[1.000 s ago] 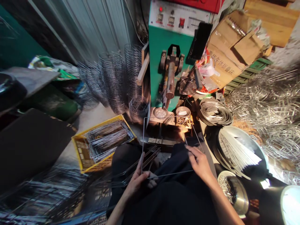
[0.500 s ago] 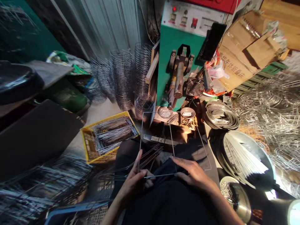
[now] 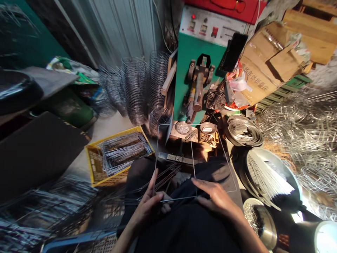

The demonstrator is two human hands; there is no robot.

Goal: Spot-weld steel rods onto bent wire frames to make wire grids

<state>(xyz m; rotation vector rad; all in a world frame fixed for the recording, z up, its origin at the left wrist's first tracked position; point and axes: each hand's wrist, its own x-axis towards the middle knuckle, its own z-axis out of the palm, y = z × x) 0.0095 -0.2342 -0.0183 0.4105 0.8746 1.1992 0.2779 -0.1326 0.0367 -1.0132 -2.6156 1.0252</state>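
Note:
A thin metal wire frame point(image 3: 193, 154), bent at square corners, spans the space between my hands above my lap. Around its near left corner, my left hand point(image 3: 152, 203) is closed, the index finger stretched along the side wire. My right hand point(image 3: 216, 196) pinches the middle wire near the crossing with the near wire, between thumb and fingers. The far edge of the frame overlaps a small dish of metal bits point(image 3: 183, 128) and a second round dish point(image 3: 207, 128) on the machine's ledge. Several loose wire rods point(image 3: 168, 175) lie near my left hand, over my lap.
Ahead stands a green machine point(image 3: 181, 80) with a protruding metal arm point(image 3: 198, 93). A yellow crate of wire pieces point(image 3: 92, 168) is at the left, with stacked wire coils point(image 3: 134, 91) behind. At right are a basin of rods point(image 3: 297, 189), a metal bowl point(image 3: 272, 228) and heaped wirework point(image 3: 297, 130).
The surroundings have shifted slightly left in view. Both hands keep their hold on the wire frame, which has barely moved relative to them.

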